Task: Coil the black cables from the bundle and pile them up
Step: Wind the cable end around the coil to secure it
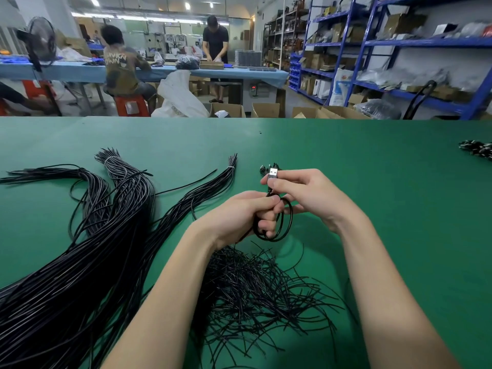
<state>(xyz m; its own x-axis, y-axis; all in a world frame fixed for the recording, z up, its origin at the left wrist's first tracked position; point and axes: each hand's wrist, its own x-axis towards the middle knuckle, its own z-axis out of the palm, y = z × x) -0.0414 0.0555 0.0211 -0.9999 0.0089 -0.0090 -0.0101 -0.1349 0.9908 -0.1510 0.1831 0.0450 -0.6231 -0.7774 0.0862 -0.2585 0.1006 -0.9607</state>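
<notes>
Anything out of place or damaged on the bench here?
Nothing stands out. The left hand grips a small cable coil, the right hand pinches its USB plug; the cable bundle and ties lie loose on the mat.

Bright room, light from long lamps on the ceiling (149, 17) far back. Lamps glare white, a bit blown out. Green table (372, 182) lit evenly, w/ soft faint shadows under the arms. Shiny streaks on the black cables (80, 275). Wide lens bends the edges: shelves (399, 43) at right lean. Hands look sharp; people and stuff in the back are a bit blurry.
</notes>
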